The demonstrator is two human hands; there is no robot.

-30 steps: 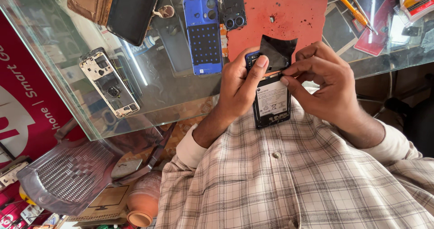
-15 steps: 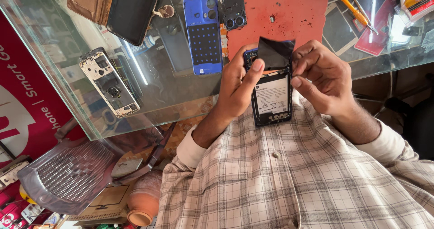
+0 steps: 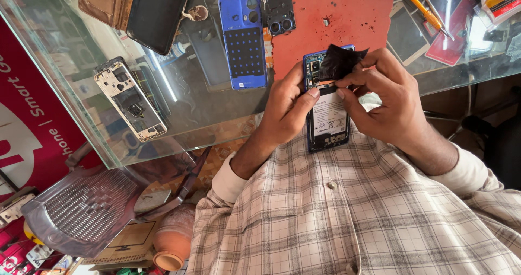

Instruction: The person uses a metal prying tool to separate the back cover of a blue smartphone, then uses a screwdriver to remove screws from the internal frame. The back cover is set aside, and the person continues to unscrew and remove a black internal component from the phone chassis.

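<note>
I see my right hand point(image 3: 388, 104) has peeled the black film point(image 3: 339, 62) further off the opened phone point(image 3: 327, 109), pinching it; my left hand point(image 3: 287, 104) clasps the phone just below the red mat point(image 3: 336, 14).

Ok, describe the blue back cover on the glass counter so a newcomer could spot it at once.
Start at the glass counter and find the red mat. Just left of it lies the blue back cover, inner side up. Unlike the neighbouring black camera module, it is long, blue and dotted.

Bright daylight – white glare streak on glass counter point(image 3: 179, 112) – sharp focus, wide-angle edge stretch.
</note>
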